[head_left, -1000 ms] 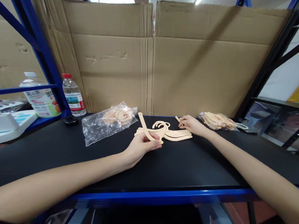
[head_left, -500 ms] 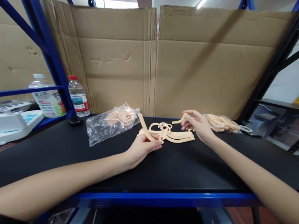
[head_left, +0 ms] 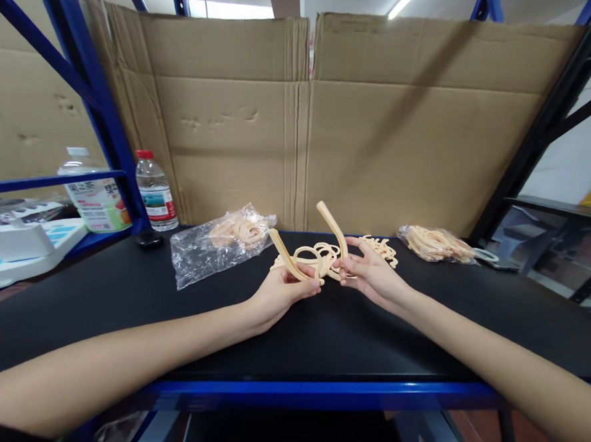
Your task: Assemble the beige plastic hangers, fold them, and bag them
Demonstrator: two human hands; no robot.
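My left hand point(head_left: 289, 282) is closed on a beige plastic hanger arm point(head_left: 284, 252), pinched near its lower end and slanting up to the left. A rounded loop piece point(head_left: 319, 266) stands beside those fingertips; whether it is joined to the arm I cannot tell. My right hand point(head_left: 370, 269) pinches a second, curved hanger arm point(head_left: 331, 222) by its lower end, its free end pointing up and left. The two held arms are apart. Behind the hands lie more beige rings and arms point(head_left: 306, 252), partly hidden by my fingers.
A pile of small beige hooks point(head_left: 386, 250) lies behind my right hand. Clear bags of beige parts sit at left point(head_left: 239, 231) and right point(head_left: 434, 244). A red-capped bottle point(head_left: 156, 192) and a black object point(head_left: 148, 239) stand at the far left. Cardboard point(head_left: 405, 134) walls the back.
My right hand has moved left toward my left hand and turned its hanger arm upward. The hook pile now shows behind it. My left hand has stayed nearly still.
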